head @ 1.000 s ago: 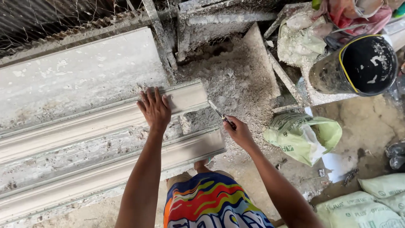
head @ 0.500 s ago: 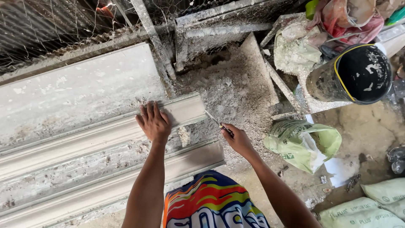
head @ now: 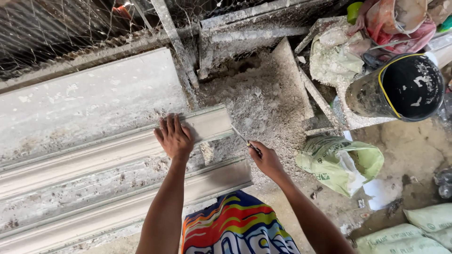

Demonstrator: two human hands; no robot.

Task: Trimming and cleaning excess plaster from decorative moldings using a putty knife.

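**Trimming the end of a plaster moulding**

Looking straight down at a grey, dusty work spot. The left hand lies flat and spread open on top of the upper moulding strip, fingers pointing away from the body, pressing down close to its right end. It isn't gripping anything, just resting palm-down.

The right hand is closed around a thin tool, some kind of small blade or scraper, can't tell exactly which. The tip of it sits right at the end edge of that same strip, touching or very nearly so.

A second moulding strip runs parallel just below, nearer the body, with a rough crumbly channel between the two. Above both is a flat grey slab. Off the strips' right ends there's a heap of plaster rubble.

Further right: a crumpled green bag on the floor, a black bucket with a yellow rim, and pale sacks in the corner. Wire mesh runs along the top.
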